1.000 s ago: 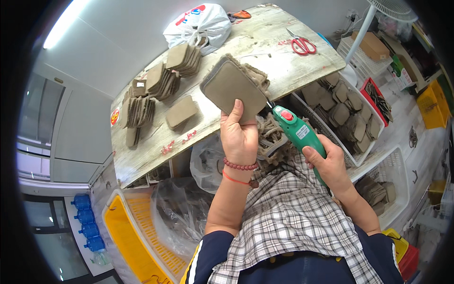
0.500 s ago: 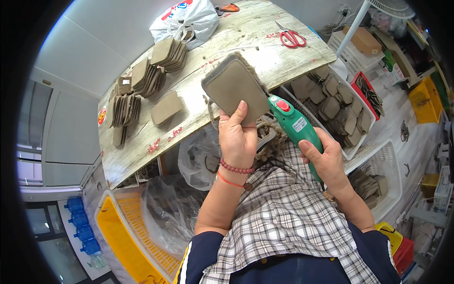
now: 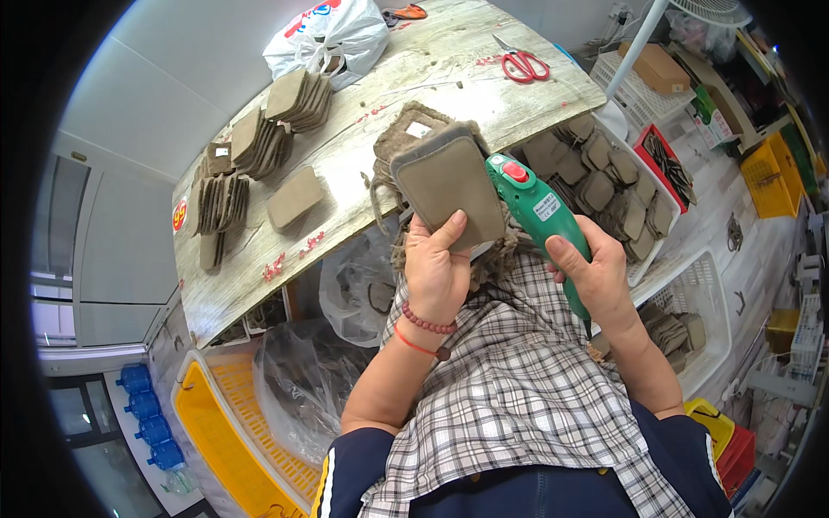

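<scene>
My left hand (image 3: 438, 269) is closed on a brown rounded rectangular pad (image 3: 451, 186), thumb on its smooth face. A fuzzy piece with a white label (image 3: 404, 136) shows behind the pad's upper left edge, and loose trimmings hang below. In my right hand (image 3: 598, 278) is a green electric cutter (image 3: 537, 207) with a red button. Its head end lies against the pad's right edge; the blade is hidden, so I cannot tell whether it touches. My right thumb rests on the cutter's body. A single brown pad (image 3: 295, 200) lies flat on the table to the left.
Stacked brown pads (image 3: 298, 99) and a white plastic bag (image 3: 367, 34) occupy the table's far left. Red-handled scissors (image 3: 525, 67) lie near its far right edge. Right of the table are a white crate of pads (image 3: 643, 186) and a white basket (image 3: 721, 315). A yellow basket (image 3: 194, 406) stands lower left.
The pad has tilted and shifted slightly right and down in my left hand, and the fuzzy labelled piece behind it now shows. My right hand still holds the cutter at the pad's edge.
</scene>
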Available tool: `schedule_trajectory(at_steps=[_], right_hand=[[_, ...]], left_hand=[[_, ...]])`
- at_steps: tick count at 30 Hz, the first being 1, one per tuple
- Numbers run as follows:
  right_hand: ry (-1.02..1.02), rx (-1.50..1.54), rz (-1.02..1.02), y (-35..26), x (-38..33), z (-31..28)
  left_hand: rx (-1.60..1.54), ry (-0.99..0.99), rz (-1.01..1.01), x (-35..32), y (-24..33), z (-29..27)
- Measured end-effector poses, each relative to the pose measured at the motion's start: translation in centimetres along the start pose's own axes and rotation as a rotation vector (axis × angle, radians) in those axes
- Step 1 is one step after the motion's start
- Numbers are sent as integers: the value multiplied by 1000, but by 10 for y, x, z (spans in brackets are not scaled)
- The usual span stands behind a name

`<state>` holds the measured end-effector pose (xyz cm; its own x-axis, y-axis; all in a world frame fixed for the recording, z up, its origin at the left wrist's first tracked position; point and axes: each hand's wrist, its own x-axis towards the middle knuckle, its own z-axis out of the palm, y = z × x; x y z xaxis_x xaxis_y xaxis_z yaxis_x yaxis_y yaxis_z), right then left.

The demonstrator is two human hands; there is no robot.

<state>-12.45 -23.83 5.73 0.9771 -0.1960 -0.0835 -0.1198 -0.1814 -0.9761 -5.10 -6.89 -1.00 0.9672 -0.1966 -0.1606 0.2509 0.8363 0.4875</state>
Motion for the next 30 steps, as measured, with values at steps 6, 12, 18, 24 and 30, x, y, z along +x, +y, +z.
schedule_trajectory(at_steps=[6, 12, 18, 24, 30], right_hand=[[-75, 25, 38, -3, 1, -12], [-145, 38, 83, -1, -3, -28], [-225, -53, 101, -1, -6, -44], [-234, -228, 52, 3, -8, -44], [-220, -259, 58, 8, -6, -31]], left_hand=[[150, -83, -62, -2, 14, -17], [313, -133, -90, 6, 42, -24], [497, -236, -249, 17, 73, -30], [624, -226, -363, 17, 79, -31], [620, -208, -512, 15, 70, -37]])
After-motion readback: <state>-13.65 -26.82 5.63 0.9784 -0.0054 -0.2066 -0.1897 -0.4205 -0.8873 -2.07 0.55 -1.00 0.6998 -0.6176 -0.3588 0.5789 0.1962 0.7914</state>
